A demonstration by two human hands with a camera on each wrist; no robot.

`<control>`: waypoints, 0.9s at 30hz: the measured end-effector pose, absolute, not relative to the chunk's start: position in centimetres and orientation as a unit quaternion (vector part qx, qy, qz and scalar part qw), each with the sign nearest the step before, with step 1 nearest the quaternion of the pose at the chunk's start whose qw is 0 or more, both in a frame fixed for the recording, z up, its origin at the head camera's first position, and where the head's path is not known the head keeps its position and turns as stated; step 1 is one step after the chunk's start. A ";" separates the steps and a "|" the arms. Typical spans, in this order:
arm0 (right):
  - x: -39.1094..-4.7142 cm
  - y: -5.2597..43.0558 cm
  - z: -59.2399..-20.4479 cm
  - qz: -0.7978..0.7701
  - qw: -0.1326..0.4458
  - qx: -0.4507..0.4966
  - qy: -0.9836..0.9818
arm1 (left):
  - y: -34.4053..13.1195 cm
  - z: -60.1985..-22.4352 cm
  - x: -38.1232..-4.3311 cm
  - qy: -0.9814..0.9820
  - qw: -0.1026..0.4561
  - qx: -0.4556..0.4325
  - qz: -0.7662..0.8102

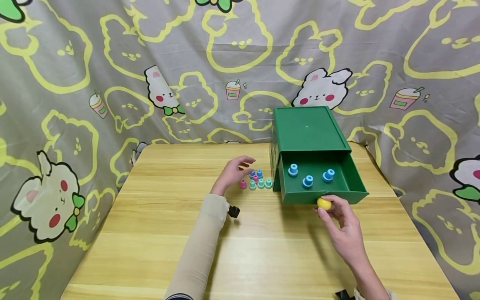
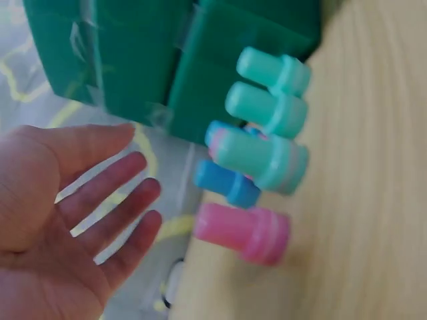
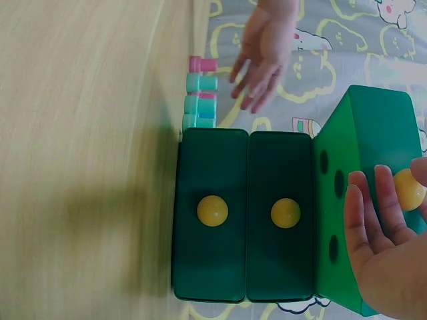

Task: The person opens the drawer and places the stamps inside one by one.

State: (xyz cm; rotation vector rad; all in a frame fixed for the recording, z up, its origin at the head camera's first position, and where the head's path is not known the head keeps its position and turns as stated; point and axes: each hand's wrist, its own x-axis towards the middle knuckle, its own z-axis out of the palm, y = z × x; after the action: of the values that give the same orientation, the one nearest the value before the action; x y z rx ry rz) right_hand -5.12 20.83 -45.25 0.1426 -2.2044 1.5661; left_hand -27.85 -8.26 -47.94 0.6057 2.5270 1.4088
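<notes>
In the head view my right hand [image 1: 346, 233] pinches the round yellow knob [image 1: 324, 203] of the top drawer [image 1: 339, 196], which stands pulled out of a green cabinet [image 1: 309, 129]. Three blue stepped plastic pegs [image 1: 308, 181], shaped like toy stamps, stand apart inside that drawer. My left hand [image 1: 234, 173], fingers spread and holding nothing, hovers beside a cluster of similar pegs left of the cabinet. The cluster has a pink peg [image 2: 240, 230], a blue peg [image 2: 225, 181] and mint-green pegs [image 2: 260, 160]; some overlap in the left wrist view.
Below the pulled-out drawer, two lower drawers with a yellow knob [image 3: 212, 211] and another knob [image 3: 285, 213] are shut. The cabinet stands at the right rear of the wooden table [image 1: 161, 216]. A patterned curtain [image 1: 187, 62] hangs behind and at the sides.
</notes>
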 end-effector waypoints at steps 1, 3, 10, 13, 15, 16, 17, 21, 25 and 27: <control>-5.1 20.8 -45.3 0.564 0.215 0.051 -0.795 | -8.4 -48.2 -27.9 0.853 0.105 0.200 0.471; -5.1 20.8 -45.3 0.563 0.215 0.051 -0.796 | -8.5 -48.8 -28.0 0.857 0.121 0.198 0.460; -5.1 20.8 -45.3 0.562 0.217 0.050 -0.797 | -7.9 -49.8 -28.4 0.874 0.128 0.193 0.428; -5.1 20.8 -45.3 0.562 0.216 0.050 -0.797 | -7.7 -50.1 -28.5 0.882 0.126 0.183 0.415; -5.1 20.8 -45.3 0.562 0.217 0.051 -0.797 | -7.5 -50.3 -28.6 0.888 0.121 0.177 0.407; -5.1 20.8 -45.3 0.562 0.217 0.052 -0.796 | -7.5 -50.3 -28.6 0.890 0.119 0.175 0.404; -5.1 20.8 -45.3 0.562 0.218 0.052 -0.797 | -7.4 -50.4 -28.7 0.891 0.118 0.172 0.402; -5.1 20.8 -45.3 0.562 0.218 0.050 -0.796 | -7.2 -50.6 -28.8 0.895 0.116 0.165 0.397; -5.1 20.8 -45.3 0.561 0.216 0.046 -0.798 | -7.2 -50.7 -28.8 0.897 0.114 0.162 0.395; -5.1 20.8 -45.3 0.559 0.215 0.046 -0.799 | -7.2 -50.8 -28.8 0.897 0.114 0.161 0.396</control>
State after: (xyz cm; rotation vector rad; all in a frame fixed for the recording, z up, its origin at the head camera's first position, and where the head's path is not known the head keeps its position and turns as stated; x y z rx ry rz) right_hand -5.09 20.82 -45.30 0.1281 -2.2166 1.5514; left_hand -28.81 -7.19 -50.76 0.4717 2.6300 1.1614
